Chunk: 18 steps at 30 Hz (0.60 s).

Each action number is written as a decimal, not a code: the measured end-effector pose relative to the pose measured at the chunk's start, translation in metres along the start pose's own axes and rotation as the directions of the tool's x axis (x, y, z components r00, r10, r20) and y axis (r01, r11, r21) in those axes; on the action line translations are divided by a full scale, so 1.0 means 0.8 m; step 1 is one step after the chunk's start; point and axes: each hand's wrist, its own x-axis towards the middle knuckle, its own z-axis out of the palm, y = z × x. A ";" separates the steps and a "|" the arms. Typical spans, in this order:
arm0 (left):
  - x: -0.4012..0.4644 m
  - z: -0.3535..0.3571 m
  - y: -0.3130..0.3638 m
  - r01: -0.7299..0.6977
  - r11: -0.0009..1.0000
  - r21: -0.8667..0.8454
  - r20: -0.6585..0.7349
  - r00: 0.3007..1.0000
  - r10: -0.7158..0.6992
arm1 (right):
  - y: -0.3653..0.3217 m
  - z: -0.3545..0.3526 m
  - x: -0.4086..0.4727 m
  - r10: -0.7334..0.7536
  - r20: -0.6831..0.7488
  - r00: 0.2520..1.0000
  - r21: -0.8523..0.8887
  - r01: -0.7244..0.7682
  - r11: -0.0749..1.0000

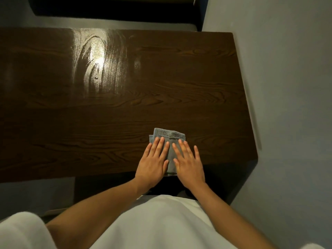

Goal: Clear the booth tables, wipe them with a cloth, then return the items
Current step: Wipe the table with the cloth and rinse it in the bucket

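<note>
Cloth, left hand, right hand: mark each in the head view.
cloth [169,135]: head view, far folded edge beyond the fingertips.
left hand [152,159]: head view, back of the hand.
right hand [188,163]: head view, back of the hand.

Cloth [169,141] mostly hidden under 2 hands; table [107,114] cut off left.

Dim scene; glare on the table [97,56] (upper left), edges bowed and soft
</note>
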 end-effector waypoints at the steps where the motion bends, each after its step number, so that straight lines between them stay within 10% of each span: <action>1: 0.003 0.001 0.006 -0.010 1.000 0.003 0.007 1.000 0.010 | 0.006 0.000 -0.003 0.008 0.004 1.000 -0.002 -0.008 1.000; 18: 0.117 -0.021 0.086 0.053 0.997 -0.049 -0.026 0.998 -0.054 | 0.136 -0.035 0.060 -0.022 0.000 1.000 0.044 0.022 0.999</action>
